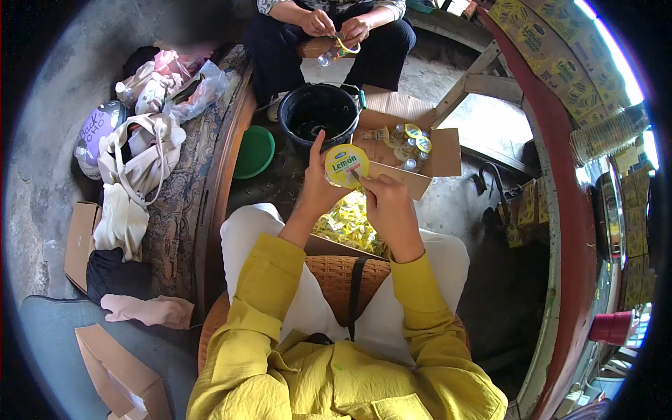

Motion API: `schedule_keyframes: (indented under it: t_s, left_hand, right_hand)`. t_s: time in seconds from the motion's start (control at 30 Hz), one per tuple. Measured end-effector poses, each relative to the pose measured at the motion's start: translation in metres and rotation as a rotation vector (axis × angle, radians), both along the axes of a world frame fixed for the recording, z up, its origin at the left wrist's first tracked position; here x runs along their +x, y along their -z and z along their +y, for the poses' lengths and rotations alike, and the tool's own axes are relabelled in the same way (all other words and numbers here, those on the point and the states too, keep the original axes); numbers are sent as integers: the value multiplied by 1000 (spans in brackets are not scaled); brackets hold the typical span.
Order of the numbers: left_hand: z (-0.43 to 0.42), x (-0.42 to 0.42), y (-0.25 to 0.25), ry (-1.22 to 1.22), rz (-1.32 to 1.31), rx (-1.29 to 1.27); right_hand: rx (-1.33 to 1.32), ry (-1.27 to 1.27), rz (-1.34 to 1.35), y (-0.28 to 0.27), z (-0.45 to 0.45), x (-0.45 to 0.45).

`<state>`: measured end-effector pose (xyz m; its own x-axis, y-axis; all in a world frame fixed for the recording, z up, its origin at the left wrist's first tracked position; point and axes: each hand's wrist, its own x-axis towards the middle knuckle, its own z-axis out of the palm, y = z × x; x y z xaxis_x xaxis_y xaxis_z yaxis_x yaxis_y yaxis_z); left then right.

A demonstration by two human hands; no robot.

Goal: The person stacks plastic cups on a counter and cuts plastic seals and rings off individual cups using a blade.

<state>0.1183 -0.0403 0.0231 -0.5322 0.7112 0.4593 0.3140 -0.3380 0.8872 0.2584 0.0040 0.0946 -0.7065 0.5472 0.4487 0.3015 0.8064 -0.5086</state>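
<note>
My left hand point(318, 185) grips a lemon drink cup point(343, 162) from its left side, thumb or finger pointing up past the rim. Its round yellow lid, printed "Lemon", faces me, and the cup's body is mostly hidden below. My right hand point(392, 210) is closed on a small dark, thin tool point(355, 173), perhaps a blade, whose tip touches the lid near its lower right edge. Below my hands, between my knees, a cardboard box holds a heap of yellow printed scraps point(348, 222).
Ahead stand a black bucket point(288, 112) and an open cardboard box point(442, 150) with several cups. A green basin point(255, 152) sits to the left. Opposite, a person's hands point(336, 26) hold a clear cup with a yellow rim. Bags point(150, 143) lie on the left bench; a red-edged table point(553, 189) stands right.
</note>
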Motion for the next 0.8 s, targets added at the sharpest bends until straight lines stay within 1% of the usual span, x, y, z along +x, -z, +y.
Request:
schedule_keyframes:
  t_s: [0.13, 0.3, 0.4, 0.5, 0.6, 0.7, 0.8]
  left_hand:
    - [-4, -6, 3, 29, 5, -68]
    - [-12, -15, 10, 187, -62, -133]
    - [-17, -13, 4, 280, -120, -153]
    - [-18, -12, 5, 375, -136, -168]
    - [-19, -11, 3, 423, -101, -202]
    - [-19, -8, 2, 448, -111, -215]
    - [-21, -7, -1, 449, -103, -237]
  right_hand:
    - [-31, 2, -75, -1, -2, 4]
    - [-35, -57, -137, -9, 2, 15]
    - [-19, -7, -121, -20, 7, 17]
    - [224, -161, -21, -18, 20, 16]
    - [257, -186, -35, -6, 24, 13]
    - [231, -217, -38, -2, 24, 11]
    - [170, -199, -100, -2, 21, 10]
